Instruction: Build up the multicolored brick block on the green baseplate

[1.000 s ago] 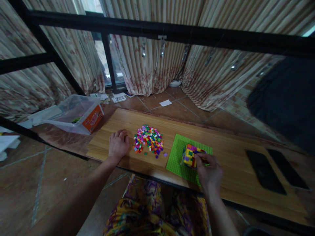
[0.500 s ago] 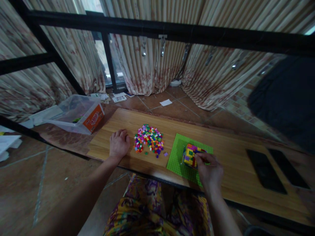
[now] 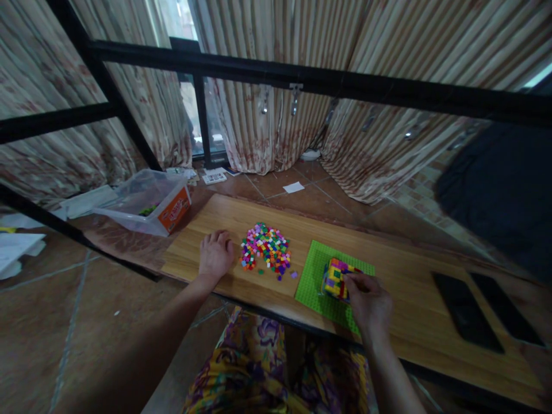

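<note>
My right hand [image 3: 371,302] is pinched closed at the right side of a small multicoloured brick build [image 3: 335,279], fingertips touching its top. Whatever sits between the fingertips is hidden. Yellow, purple, red and orange bricks make up the build, which sits on a green studded baseplate [image 3: 311,282]. On the wooden table [image 3: 409,287], my left hand [image 3: 215,253] rests with fingers loosely bent and apart, holding nothing. Just right of it lies a heap of small loose bricks [image 3: 266,246] in many colours. A lilac brick [image 3: 294,275] lies by itself between heap and baseplate.
Two dark flat phone-like slabs [image 3: 466,310] lie at the table's right end. A clear plastic bin [image 3: 142,201] with an orange label stands beyond the left end. A black metal bar [image 3: 319,73] crosses in front of striped curtains [image 3: 276,126]. White paper [image 3: 294,187] lies on the tiled floor.
The whole view has shifted slightly down and to the right as the camera moved. My right hand stays at the brick build, and my left hand stays beside the heap.
</note>
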`<state>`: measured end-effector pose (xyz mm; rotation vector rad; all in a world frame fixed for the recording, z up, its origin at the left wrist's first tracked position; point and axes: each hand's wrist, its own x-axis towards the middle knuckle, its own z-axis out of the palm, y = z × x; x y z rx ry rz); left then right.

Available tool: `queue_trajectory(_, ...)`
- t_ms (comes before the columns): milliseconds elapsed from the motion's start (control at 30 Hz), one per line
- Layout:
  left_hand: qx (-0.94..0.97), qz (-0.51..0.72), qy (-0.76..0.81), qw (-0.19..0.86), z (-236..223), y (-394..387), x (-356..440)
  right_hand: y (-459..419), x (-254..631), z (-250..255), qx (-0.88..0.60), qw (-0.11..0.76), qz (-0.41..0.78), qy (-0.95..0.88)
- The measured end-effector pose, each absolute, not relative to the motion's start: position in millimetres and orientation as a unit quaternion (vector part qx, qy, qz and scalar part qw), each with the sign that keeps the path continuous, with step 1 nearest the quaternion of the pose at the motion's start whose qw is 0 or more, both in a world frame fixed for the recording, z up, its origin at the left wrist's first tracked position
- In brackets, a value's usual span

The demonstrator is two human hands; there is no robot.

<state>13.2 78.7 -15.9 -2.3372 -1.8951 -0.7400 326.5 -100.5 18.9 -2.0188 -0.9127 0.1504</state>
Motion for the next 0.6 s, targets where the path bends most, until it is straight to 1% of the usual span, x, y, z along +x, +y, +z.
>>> queue_trajectory(300, -0.752, -0.239, -0.614, 0.007, -14.1, 78.0, 13.6, -102.2, 328.0, 15.4, -0.8, 0.468, 0.065, -0.369)
queue_trajectory(467, -0.751, -0.239, -0.616, 0.002, -12.9, 77.4, 14.4, -113.5, 320.0, 19.0, -0.799, 0.505, 0.028, -0.326)
queue_trajectory(533, -0.751, -0.237, -0.616, 0.001, -12.9, 76.9, 14.6, -115.4, 310.0, 23.0, -0.782, 0.523, 0.022, -0.339)
queue_trajectory(600, -0.751, -0.235, -0.617, -0.001, -12.9, 76.2, 14.8, -113.4, 295.3, 27.3, -0.763, 0.519, 0.04, -0.383)
